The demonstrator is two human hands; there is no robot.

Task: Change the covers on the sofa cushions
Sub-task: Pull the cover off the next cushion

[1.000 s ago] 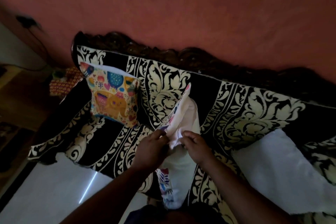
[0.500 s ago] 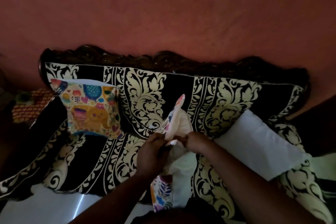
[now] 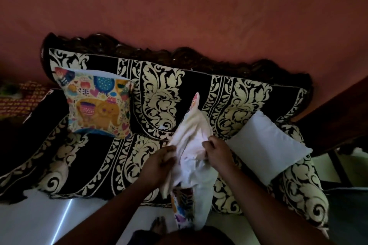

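A colourful printed cushion cover (image 3: 192,135), turned so its white inside shows, is bunched up over a white cushion (image 3: 202,201) in front of the sofa (image 3: 159,93). My left hand (image 3: 159,163) grips the cover's left edge and my right hand (image 3: 216,151) pinches its right edge. A printed strip of the cover hangs below my hands. A covered elephant-print cushion (image 3: 97,105) leans on the sofa's left. A bare white cushion (image 3: 266,145) lies on the sofa's right.
The sofa has a black and cream floral throw and a carved dark wooden back against a red wall (image 3: 179,6). The white tiled floor (image 3: 39,219) lies in front. A red patterned cloth (image 3: 18,97) sits at far left. My bare foot (image 3: 158,226) shows below.
The cover has been gathered and bunched further over the white cushion, and both hands have shifted their grip apart on its edges. The camera view moved slightly.
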